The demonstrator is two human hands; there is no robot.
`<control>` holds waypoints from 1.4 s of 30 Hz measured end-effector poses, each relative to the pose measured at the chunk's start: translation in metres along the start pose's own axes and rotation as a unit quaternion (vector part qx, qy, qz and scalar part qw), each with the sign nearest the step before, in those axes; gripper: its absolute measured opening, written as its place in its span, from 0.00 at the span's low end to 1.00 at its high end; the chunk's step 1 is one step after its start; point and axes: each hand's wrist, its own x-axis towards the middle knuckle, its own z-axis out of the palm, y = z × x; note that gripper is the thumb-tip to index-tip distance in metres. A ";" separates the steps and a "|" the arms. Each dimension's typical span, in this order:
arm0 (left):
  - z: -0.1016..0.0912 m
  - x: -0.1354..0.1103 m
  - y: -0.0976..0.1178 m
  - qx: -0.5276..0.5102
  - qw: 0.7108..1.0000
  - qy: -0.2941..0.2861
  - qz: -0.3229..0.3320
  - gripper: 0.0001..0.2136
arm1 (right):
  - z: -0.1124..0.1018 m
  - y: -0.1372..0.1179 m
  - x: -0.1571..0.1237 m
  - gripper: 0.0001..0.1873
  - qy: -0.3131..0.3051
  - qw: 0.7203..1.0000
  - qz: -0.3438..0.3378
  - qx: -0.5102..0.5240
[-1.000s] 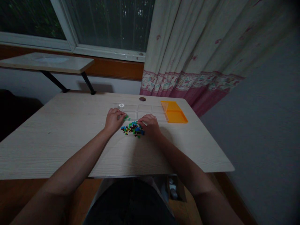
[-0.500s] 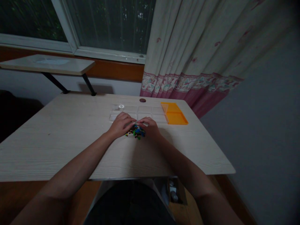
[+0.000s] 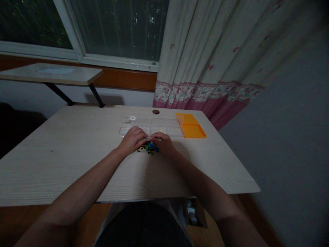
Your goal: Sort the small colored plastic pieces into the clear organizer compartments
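Observation:
My left hand and my right hand meet over a small heap of tiny coloured plastic pieces, mostly blue, green, black and yellow. On both hands the fingers are bent and the fingertips pinch together. What they hold between them is too small and dark to make out. Just beyond my hands lies a clear plastic tray with several square compartments, its front edge partly hidden by my fingers. An orange plastic tray adjoins its right end.
A brown round disc lies near the back edge of the pale wooden table. At the back left stands a raised shelf on black legs. Behind the table hangs a curtain. An open box sits below the front edge.
The view has shifted slightly, so the table sits a little lower. My hands remain together above the pieces, with only small finger movements.

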 end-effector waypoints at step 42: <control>0.009 -0.007 -0.028 0.051 0.983 0.107 -0.141 0.17 | -0.029 -0.006 -0.001 0.05 -0.094 0.901 -0.044 -0.422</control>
